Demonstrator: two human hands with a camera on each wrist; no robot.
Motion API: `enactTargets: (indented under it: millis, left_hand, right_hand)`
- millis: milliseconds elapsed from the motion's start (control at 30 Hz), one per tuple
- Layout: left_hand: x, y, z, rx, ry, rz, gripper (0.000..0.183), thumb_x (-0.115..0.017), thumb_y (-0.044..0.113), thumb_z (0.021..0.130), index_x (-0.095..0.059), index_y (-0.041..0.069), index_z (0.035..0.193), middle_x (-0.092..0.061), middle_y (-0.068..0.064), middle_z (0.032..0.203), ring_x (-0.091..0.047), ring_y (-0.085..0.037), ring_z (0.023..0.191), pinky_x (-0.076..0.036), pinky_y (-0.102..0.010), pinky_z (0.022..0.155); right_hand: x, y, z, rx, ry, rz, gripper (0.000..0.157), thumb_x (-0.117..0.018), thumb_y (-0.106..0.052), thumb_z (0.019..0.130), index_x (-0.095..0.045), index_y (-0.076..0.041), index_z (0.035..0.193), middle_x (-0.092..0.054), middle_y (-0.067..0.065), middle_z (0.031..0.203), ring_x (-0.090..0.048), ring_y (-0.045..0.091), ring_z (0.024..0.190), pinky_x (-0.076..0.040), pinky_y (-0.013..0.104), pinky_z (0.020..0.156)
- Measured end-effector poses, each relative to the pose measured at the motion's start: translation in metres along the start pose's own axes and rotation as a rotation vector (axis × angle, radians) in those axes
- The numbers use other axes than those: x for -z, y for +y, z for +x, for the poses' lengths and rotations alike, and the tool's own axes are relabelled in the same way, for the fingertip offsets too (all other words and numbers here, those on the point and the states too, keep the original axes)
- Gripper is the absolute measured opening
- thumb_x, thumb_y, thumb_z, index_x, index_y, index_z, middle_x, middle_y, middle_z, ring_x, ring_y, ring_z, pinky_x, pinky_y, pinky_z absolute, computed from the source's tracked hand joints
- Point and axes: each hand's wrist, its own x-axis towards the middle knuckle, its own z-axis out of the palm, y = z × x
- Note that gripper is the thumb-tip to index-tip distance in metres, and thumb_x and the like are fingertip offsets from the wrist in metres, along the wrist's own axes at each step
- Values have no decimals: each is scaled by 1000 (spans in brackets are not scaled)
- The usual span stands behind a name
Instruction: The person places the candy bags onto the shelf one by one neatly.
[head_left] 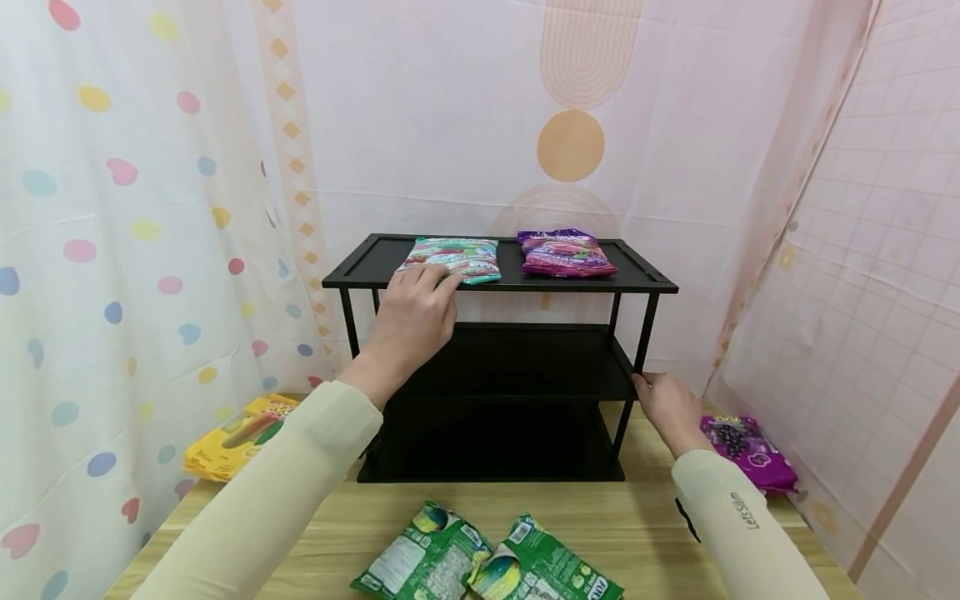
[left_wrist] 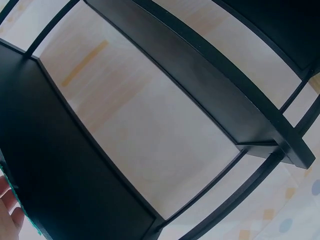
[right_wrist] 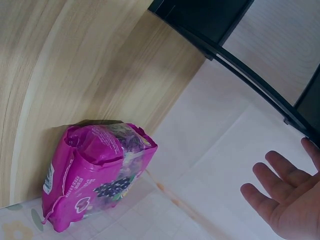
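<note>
A black three-tier rack (head_left: 532,398) stands on the table. On its top tier lie a teal-and-white snack bag (head_left: 477,265) at left and a purple snack bag (head_left: 566,253) at right. My left hand (head_left: 417,310) touches the front edge of the teal bag, which partly hides behind its fingers. Some of these fingers (left_wrist: 9,202) show beside the bag's teal edge in the left wrist view. My right hand (head_left: 667,407) touches the rack's right front post near the middle tier. The right wrist view shows its fingers (right_wrist: 272,182) extended and spread.
Two green bags (head_left: 423,554) lie on the wooden table (head_left: 337,533) in front of the rack. A yellow bag (head_left: 240,437) is at the left, partly behind my left sleeve. Another purple bag (right_wrist: 102,172), with grapes printed on it, lies at the right by the curtain (head_left: 862,292).
</note>
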Motion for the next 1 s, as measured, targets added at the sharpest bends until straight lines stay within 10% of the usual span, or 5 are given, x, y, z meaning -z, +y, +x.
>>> enactTargets:
  millis: [1000]
  left_hand:
    - [-4, 2, 2, 40, -106, 12, 37, -56, 4, 91, -66, 1, 126, -64, -18, 116, -58, -37, 110, -46, -52, 95]
  right_hand:
    - [0, 2, -1, -6, -4, -4, 45, -41, -33, 106, -63, -3, 131, -61, 26, 127, -60, 48, 108, -49, 58, 78]
